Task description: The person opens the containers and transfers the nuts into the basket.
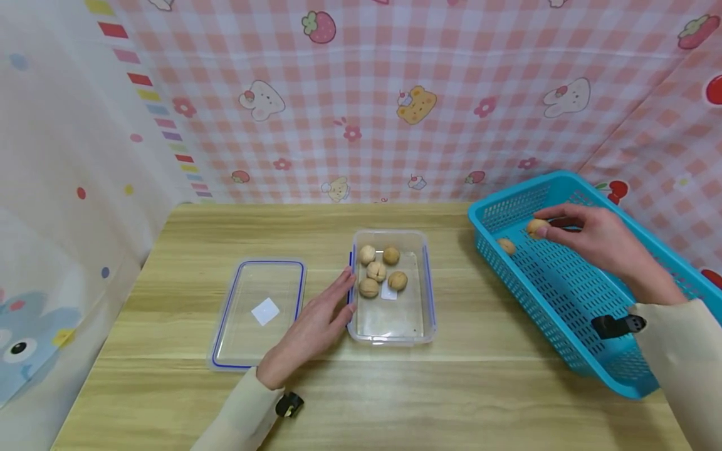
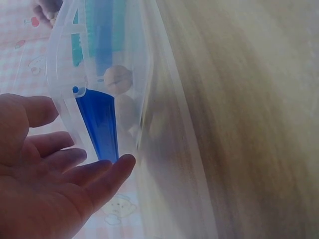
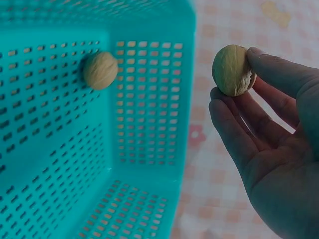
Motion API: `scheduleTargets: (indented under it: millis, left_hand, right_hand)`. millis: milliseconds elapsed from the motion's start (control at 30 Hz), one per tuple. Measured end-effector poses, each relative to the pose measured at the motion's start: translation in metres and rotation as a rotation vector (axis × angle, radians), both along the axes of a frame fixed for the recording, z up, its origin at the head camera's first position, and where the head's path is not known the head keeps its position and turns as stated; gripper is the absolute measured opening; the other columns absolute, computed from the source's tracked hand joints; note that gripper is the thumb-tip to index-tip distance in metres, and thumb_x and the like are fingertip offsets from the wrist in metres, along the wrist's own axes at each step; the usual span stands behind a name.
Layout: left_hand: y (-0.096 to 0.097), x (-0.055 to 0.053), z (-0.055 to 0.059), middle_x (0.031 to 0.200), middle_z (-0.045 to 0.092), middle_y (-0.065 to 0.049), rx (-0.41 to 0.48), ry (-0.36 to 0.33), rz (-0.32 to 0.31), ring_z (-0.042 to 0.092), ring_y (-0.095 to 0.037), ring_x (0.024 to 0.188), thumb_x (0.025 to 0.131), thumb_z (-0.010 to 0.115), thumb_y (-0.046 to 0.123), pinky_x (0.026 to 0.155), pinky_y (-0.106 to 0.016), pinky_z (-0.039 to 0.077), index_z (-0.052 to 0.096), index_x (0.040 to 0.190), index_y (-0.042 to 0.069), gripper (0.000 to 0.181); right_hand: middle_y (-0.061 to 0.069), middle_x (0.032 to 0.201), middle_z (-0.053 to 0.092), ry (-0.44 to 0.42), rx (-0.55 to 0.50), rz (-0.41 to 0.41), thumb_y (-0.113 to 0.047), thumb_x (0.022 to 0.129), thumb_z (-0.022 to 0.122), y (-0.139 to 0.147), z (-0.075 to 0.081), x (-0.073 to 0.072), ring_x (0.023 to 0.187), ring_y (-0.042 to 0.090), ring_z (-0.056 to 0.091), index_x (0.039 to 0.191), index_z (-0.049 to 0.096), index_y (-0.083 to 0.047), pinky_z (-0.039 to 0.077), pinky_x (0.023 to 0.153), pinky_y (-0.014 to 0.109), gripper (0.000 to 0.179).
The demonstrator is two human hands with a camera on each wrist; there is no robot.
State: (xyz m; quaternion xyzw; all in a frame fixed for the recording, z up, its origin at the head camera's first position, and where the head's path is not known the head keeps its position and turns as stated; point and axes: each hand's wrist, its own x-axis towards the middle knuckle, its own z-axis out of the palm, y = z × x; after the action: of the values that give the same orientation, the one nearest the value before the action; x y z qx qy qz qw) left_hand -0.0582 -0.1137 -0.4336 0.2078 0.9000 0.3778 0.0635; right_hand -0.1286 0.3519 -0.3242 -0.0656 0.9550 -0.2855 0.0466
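Between thumb and fingers my right hand (image 1: 600, 241) pinches a walnut (image 3: 233, 70), held up over the far part of the blue-green basket (image 1: 510, 299). One more walnut (image 3: 100, 70) lies inside the basket against its wall. My left hand (image 1: 316, 319) rests with extended fingers along the left side of a clear plastic container (image 1: 395, 322). Its fingertips (image 2: 124, 163) are right by the blue side clip in the left wrist view. Several walnuts (image 1: 376, 271) sit in the container, mostly toward its far half, near a small white label (image 1: 389, 291).
The container's lid (image 1: 242, 326), clear with a blue seal and a white square on it, lies flat at the left of the wooden table (image 1: 361, 401). A pink checked cloth (image 1: 361, 75) hangs behind the table. The basket stands angled at the right.
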Motion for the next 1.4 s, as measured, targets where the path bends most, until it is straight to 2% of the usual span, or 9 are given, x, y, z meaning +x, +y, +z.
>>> scheduleTargets:
  millis: [100,200,300,533,900,1167,1400]
  left_hand:
    - [0.0,0.0,0.0,0.169,0.024,-0.01,-0.003,-0.006,0.001,0.03,-0.03,0.153,0.108,0.055,0.02,0.124,-0.049,0.027,0.038,0.158,0.002,0.056]
    - [0.001,0.0,0.0,0.169,0.024,-0.009,-0.004,-0.008,0.003,0.03,-0.029,0.153,0.108,0.055,0.02,0.124,-0.049,0.027,0.038,0.158,0.002,0.056]
    - [0.001,0.0,0.0,0.169,0.024,-0.009,-0.003,-0.01,0.006,0.03,-0.029,0.153,0.108,0.055,0.02,0.124,-0.049,0.027,0.038,0.158,0.002,0.056]
    - [0.001,0.0,0.0,0.169,0.024,-0.01,-0.004,-0.004,0.005,0.03,-0.03,0.153,0.108,0.056,0.02,0.124,-0.051,0.027,0.038,0.158,0.002,0.056]
    - [0.0,0.0,-0.001,0.169,0.024,-0.01,-0.003,-0.003,0.007,0.03,-0.03,0.152,0.108,0.056,0.02,0.124,-0.049,0.027,0.038,0.158,0.003,0.056]
    - [0.001,0.0,-0.001,0.169,0.025,-0.009,-0.004,-0.009,0.013,0.03,-0.03,0.153,0.108,0.056,0.021,0.124,-0.049,0.027,0.038,0.158,0.003,0.056]
    - [0.001,0.001,-0.001,0.17,0.025,-0.008,-0.009,-0.011,0.019,0.03,-0.028,0.153,0.108,0.056,0.02,0.124,-0.048,0.028,0.038,0.158,0.004,0.056]
  right_hand:
    - [0.011,0.129,0.065,-0.025,0.006,-0.006,-0.048,0.101,0.065,0.005,-0.006,-0.006,0.112,0.012,0.063,0.137,0.067,-0.014,0.049,0.08,0.021,0.05]
    - [0.016,0.132,0.064,-0.051,0.009,-0.004,-0.049,0.101,0.063,0.009,-0.014,-0.012,0.12,0.034,0.061,0.139,0.064,-0.01,0.05,0.085,0.037,0.054]
    - [0.024,0.134,0.063,-0.065,0.011,0.004,-0.046,0.102,0.063,0.012,-0.022,-0.019,0.122,0.043,0.059,0.139,0.063,-0.006,0.051,0.087,0.048,0.055]
    - [0.028,0.133,0.063,-0.103,-0.005,0.018,-0.042,0.104,0.062,0.018,-0.04,-0.03,0.118,0.046,0.061,0.139,0.061,0.0,0.053,0.084,0.045,0.055]
    - [0.029,0.133,0.061,-0.137,-0.018,0.042,-0.039,0.105,0.06,0.023,-0.058,-0.036,0.119,0.049,0.061,0.138,0.061,0.003,0.052,0.094,0.062,0.053]
    - [0.029,0.138,0.057,-0.203,0.006,0.035,-0.044,0.106,0.058,0.025,-0.068,-0.037,0.124,0.049,0.057,0.14,0.06,0.002,0.05,0.097,0.066,0.057]
    - [0.031,0.135,0.059,-0.218,0.015,0.062,-0.035,0.107,0.059,0.027,-0.077,-0.04,0.121,0.049,0.059,0.139,0.059,0.005,0.051,0.096,0.064,0.051]
